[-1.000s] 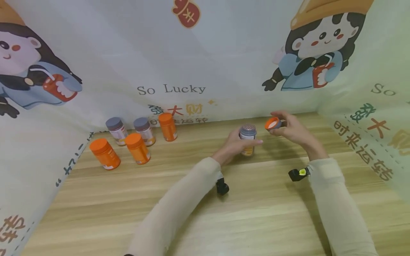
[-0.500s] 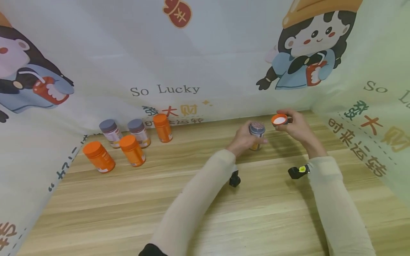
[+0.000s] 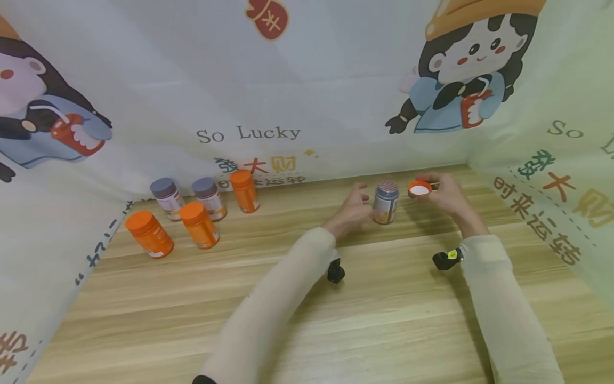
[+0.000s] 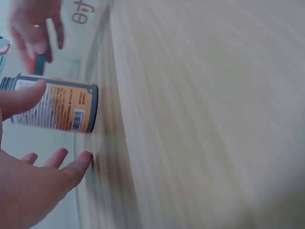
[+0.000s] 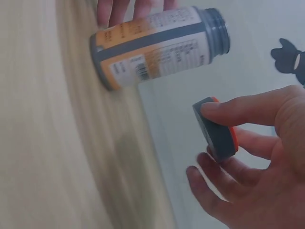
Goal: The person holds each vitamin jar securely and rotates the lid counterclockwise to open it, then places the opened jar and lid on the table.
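Observation:
An uncapped pill bottle with a grey neck and a white-and-orange label stands upright on the table. Its mouth shows a patterned cover. My left hand is just left of it, fingers spread and loose; in the left wrist view the thumb overlaps the bottle's side while the other fingers stand apart from it. To the right of the bottle, my right hand pinches a grey cap with an orange rim. The cap's white inside faces the head camera, raised above the table.
At the left stand several closed bottles: orange ones and two with grey caps. A printed cloth wall encloses the wooden table at the back and sides.
My left hand first shifted right with the bottle, then let go and drew back left. The cap in my right hand has turned its inside upward toward the head camera.

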Action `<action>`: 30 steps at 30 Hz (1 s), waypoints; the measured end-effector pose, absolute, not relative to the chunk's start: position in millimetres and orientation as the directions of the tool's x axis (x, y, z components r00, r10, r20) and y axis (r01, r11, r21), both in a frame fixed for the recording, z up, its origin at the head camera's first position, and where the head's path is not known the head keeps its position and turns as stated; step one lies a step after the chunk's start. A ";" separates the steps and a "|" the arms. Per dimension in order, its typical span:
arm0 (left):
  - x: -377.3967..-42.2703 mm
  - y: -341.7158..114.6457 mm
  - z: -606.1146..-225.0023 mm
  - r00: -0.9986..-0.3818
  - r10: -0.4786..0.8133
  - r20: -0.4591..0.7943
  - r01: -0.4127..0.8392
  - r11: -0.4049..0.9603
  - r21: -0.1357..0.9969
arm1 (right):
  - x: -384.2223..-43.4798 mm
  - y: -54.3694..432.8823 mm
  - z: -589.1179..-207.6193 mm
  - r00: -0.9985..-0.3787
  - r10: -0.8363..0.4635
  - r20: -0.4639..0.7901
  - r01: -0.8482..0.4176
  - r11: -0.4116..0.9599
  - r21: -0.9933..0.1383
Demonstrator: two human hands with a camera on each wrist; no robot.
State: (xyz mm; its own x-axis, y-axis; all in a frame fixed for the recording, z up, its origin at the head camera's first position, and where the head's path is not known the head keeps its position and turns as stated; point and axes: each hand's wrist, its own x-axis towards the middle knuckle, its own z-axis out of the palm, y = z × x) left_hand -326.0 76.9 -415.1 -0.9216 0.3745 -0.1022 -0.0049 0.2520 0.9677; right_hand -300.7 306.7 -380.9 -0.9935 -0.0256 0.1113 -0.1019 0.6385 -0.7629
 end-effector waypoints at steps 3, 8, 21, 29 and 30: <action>-323.0 62.5 -417.3 -0.923 0.366 -0.120 -0.022 0.261 0.965 | -303.0 308.6 -390.2 -0.995 -0.056 0.088 -0.103 0.669 -0.736; -313.4 36.9 -418.2 -0.935 0.323 -0.146 -0.055 0.275 0.960 | -306.7 307.2 -402.7 -0.993 -0.121 0.013 -0.094 0.695 -0.713; -265.7 -27.8 -434.3 -0.928 0.354 -0.117 -0.077 0.127 0.989 | -307.0 304.1 -416.4 -0.980 -0.194 -0.043 -0.116 0.731 -0.672; -254.5 -52.4 -438.9 -0.927 0.348 -0.140 -0.163 -0.038 0.986 | -308.1 297.2 -413.3 -0.984 -0.173 -0.046 -0.107 0.773 -0.626; -254.1 -55.0 -438.8 -0.927 0.347 -0.140 -0.165 -0.042 0.985 | -308.5 297.0 -413.5 -0.984 -0.170 -0.049 -0.102 0.773 -0.627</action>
State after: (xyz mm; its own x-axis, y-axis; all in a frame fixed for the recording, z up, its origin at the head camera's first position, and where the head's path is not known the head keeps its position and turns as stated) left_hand -254.1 -55.0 -438.8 -0.9272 0.3471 -0.1405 -0.1648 -0.0415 0.9854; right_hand -308.5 297.0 -413.5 -0.9842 -0.1701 -0.0495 -0.1020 0.7726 -0.6266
